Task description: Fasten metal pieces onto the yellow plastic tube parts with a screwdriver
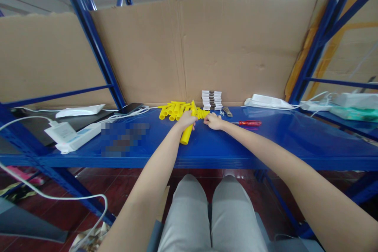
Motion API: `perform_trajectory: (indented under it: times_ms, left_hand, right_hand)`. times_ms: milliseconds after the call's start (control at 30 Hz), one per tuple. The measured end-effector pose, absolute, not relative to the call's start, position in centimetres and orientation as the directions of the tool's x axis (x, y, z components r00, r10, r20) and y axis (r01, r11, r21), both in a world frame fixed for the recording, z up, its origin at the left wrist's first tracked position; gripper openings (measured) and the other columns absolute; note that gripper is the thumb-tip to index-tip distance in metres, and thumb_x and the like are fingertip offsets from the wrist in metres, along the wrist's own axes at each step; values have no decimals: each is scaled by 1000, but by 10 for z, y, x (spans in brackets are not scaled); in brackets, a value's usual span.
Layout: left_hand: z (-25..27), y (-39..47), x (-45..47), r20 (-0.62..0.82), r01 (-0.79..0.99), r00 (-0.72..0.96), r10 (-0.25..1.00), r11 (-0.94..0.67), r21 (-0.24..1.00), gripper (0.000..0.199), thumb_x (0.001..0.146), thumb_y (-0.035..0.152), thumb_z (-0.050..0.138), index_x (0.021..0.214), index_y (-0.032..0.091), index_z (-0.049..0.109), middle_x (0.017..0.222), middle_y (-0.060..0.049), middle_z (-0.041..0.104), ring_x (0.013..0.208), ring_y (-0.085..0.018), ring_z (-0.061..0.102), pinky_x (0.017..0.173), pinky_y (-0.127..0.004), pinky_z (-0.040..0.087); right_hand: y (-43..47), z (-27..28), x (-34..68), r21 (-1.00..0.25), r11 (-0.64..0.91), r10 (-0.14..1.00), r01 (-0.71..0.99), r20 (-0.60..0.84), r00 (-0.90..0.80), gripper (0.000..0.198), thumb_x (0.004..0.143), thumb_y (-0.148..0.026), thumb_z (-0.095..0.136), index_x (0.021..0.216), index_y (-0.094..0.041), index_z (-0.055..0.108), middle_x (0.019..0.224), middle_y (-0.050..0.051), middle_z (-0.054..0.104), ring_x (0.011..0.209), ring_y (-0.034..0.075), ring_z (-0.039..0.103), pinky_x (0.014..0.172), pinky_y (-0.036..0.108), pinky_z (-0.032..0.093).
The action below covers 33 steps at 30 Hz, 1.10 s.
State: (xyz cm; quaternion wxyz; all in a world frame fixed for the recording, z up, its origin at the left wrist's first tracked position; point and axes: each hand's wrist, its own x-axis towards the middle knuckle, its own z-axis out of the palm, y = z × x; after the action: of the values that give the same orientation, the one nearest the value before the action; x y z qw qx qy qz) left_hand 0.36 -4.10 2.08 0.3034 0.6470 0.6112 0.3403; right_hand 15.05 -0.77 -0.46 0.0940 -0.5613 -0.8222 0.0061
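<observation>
Yellow tube point(186, 136) in my left hand point(188, 119), fingers wrapped round it, wide end toward me, long axis running away; small yellow pieces point(202, 114) lie just right, touching-close to my right hand point(215, 121) (fingers bunched; whether pinching one, I cannot tell).

Behind the bare left hand point(186, 119) and right hand point(214, 121) run slender, uncovered forearms point(150, 181), and below both hands sit plain light grey trousers point(189, 220), smooth and darker-toned over the rounded knees point(231, 184).
</observation>
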Motion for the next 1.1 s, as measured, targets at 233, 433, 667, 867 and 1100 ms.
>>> perform_trajectory:
  times_ms: [233,433,667,867,1100]
  left_hand:
    - [20,-41,3,84,583,32,996,-87,808,11,77,5,51,75,15,52,51,4,47,36,-10,49,38,-20,41]
    - [22,-42,4,46,588,18,999,-48,807,9,78,6,51,77,14,54,54,3,49,38,-10,51,40,-20,43]
    - [20,-40,2,36,530,14,999,-38,847,10,75,7,58,78,16,54,55,3,48,39,-11,50,41,-22,43]
    - [20,-39,1,35,507,16,999,-38,861,13,73,6,57,81,16,55,56,2,49,37,-12,49,41,-24,41]
    - [21,-40,2,31,525,28,999,-41,850,18,74,6,54,90,15,56,54,3,48,38,-13,49,43,-25,42]
  right_hand:
    - [-11,0,152,-122,413,908,903,129,-398,27,92,-27,47,103,-22,71,120,7,67,116,27,54,92,38,43]
    - [-10,3,148,-114,426,904,898,105,-415,25,91,-24,47,103,-20,70,116,8,68,112,26,57,91,37,44]
    - [5,-6,147,-329,442,896,834,203,-394,23,90,-23,48,97,-15,69,95,6,71,84,18,62,75,26,45]
    - [24,2,172,-414,364,914,834,328,-237,25,88,-15,44,87,-13,69,87,5,70,79,17,59,73,25,44]
    - [27,6,216,-219,102,951,970,306,-31,23,89,-20,49,97,-20,70,119,13,60,119,28,48,94,40,41]
